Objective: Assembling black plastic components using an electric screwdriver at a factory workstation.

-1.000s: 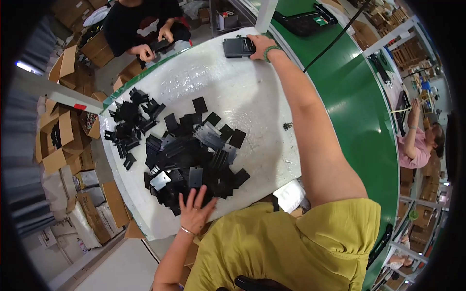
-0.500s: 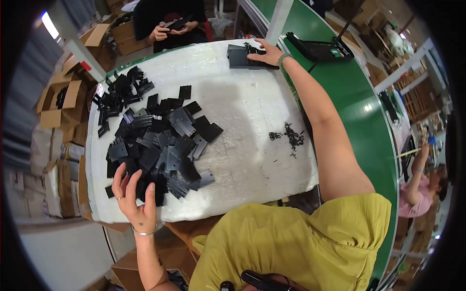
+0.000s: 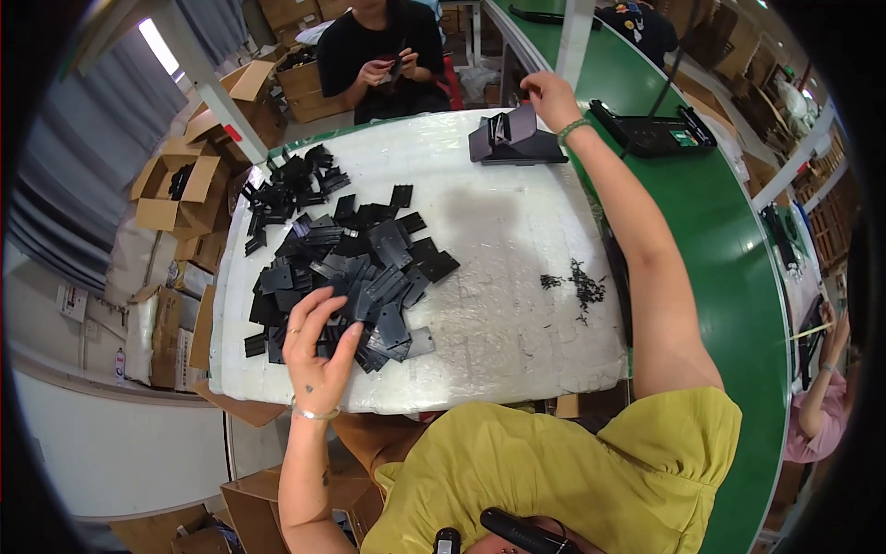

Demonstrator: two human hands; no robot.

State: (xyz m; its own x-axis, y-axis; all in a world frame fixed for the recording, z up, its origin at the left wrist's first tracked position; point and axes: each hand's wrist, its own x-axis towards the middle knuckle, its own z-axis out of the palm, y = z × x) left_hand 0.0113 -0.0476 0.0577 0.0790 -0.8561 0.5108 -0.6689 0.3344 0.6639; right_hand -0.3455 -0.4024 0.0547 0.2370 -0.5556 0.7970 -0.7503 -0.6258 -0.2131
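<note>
My left hand (image 3: 318,355) is open, fingers and thumb apart, at the near edge of a heap of flat dark plates (image 3: 355,268). Nothing shows between its fingers. At the far right of the table, my right hand (image 3: 552,100) is raised with bent fingers, just above a tilted dark panel (image 3: 531,137). Whether the fingertips touch the panel or hold something small cannot be made out. The panel leans over other dark flat parts (image 3: 484,143) at the table's far edge. Small black pieces (image 3: 586,284) lie scattered near my right forearm.
The table top (image 3: 498,351) is white and wrapped in film. Smaller black parts (image 3: 295,185) are heaped at its far left. A green surface (image 3: 701,249) runs along the right, bearing a black housing (image 3: 655,134). Opposite sits a person (image 3: 383,55); open cartons (image 3: 180,189) stand left.
My right hand has risen off the dark parts and its fingers have bent. The panel there now stands tilted. My left hand stays by the heap; the view has shifted.
</note>
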